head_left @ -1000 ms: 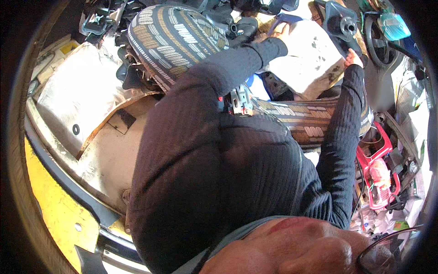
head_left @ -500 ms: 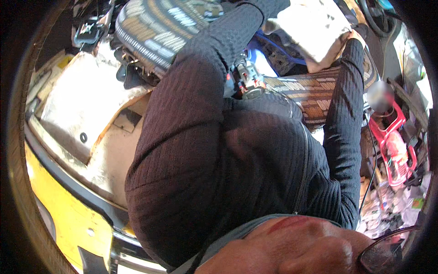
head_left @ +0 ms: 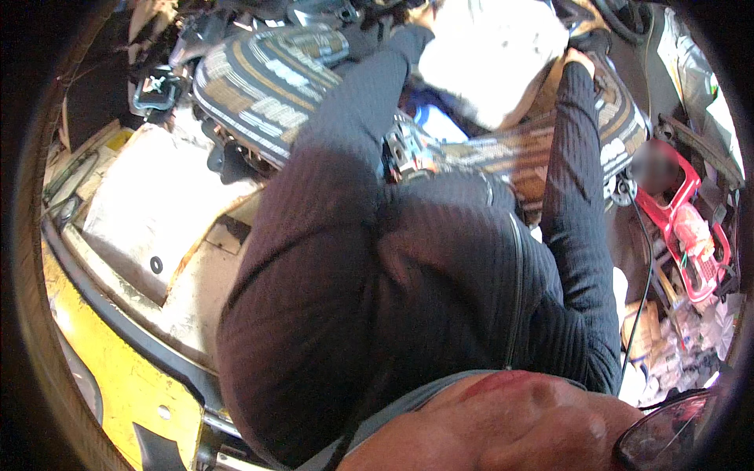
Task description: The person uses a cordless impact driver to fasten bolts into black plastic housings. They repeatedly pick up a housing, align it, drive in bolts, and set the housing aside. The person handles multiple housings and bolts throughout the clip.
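A pale, overexposed sheet or panel with a brownish edge (head_left: 503, 59) rests over the patterned seats at the far middle. At its right edge is my right hand (head_left: 580, 60), fingers bent against the brownish side and apparently gripping it. My left arm reaches to the panel's left side, where the dark sleeve ends; the left hand itself is hidden there. Beneath the panel's near edge lies a blue-and-white item (head_left: 437, 124), partly covered.
Striped fabric seats (head_left: 263, 90) flank the panel. To the left are a white sheet (head_left: 129, 200) with a small black ring (head_left: 156, 264), and a yellow door sill (head_left: 118, 377). On the right, a red plastic frame (head_left: 682, 208) and crumpled plastic bags (head_left: 683, 337) crowd together.
The pale panel has shifted left and a little nearer, and my right hand has moved left with it. My left arm is drawn in slightly. The whole view has tilted a little.
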A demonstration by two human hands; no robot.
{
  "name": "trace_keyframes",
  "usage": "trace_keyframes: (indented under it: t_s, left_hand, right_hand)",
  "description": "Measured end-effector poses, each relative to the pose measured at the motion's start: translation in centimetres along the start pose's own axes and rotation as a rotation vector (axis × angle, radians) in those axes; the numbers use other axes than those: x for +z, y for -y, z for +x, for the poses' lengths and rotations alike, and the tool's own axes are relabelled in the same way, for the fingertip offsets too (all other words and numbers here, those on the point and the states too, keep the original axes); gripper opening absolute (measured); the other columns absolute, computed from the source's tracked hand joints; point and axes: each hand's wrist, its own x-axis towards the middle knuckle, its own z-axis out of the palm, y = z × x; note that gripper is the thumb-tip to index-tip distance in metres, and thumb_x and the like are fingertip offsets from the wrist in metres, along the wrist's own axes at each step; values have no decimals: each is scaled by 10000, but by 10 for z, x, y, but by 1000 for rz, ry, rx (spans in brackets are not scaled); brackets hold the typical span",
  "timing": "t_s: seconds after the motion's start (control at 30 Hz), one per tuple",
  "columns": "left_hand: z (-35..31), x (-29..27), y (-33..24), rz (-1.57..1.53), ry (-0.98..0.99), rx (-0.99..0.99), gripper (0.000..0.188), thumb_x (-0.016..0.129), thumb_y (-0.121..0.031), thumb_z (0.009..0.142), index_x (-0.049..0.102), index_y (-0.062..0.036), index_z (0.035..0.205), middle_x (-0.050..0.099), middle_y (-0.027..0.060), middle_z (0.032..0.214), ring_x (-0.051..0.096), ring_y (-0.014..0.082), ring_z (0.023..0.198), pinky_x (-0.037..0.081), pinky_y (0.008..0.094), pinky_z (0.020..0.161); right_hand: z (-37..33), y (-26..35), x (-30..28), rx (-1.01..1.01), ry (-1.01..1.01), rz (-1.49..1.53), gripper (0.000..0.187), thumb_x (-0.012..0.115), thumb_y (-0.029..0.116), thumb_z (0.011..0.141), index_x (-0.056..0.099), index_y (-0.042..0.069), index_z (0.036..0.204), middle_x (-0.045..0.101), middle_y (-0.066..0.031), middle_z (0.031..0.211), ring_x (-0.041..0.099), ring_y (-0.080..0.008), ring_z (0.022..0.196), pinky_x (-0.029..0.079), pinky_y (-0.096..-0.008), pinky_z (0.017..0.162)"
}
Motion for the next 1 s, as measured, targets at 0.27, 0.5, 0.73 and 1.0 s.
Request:
trace_keyframes:
  t_s: [0.27, 0.5, 0.73, 1.0]
  left_hand:
    - [10, 0, 12, -50, -28, -129, 755, 620, -661, 682, 617, -32, 1100, 615, 248, 1095, 600, 375, 1022, 457, 437, 896]
    - [-5, -9, 5, -123, -103, -91, 716, 551, -688, 719, 637, -101, 1120, 629, 220, 1080, 584, 378, 1042, 455, 422, 888]
    - [15, -55, -25, 43, -592, 169, 442, 577, -559, 795, 668, -135, 881, 652, 102, 854, 603, 322, 869, 461, 443, 751]
    - [78, -49, 2, 612, -66, 38, 426, 624, -407, 763, 627, -187, 1127, 599, 95, 1160, 540, 294, 1124, 396, 471, 913]
  right_hand:
    - [-73, 42, 41, -489, -687, -149, 258, 527, 328, 869, 689, 200, 1023, 684, -82, 968, 646, -287, 899, 493, -385, 816]
    - [-115, 66, 28, -322, -397, 186, 264, 542, 277, 861, 659, 183, 1078, 667, -105, 1018, 645, -313, 901, 507, -408, 790]
    - [-110, 63, 20, -322, -337, 229, 263, 508, 248, 873, 659, 145, 1061, 653, -89, 1069, 628, -291, 958, 490, -391, 844]
    - [-129, 64, 19, 253, -17, 1752, 205, 578, 246, 883, 662, 60, 913, 387, 64, 537, 309, -58, 404, 246, -229, 368]
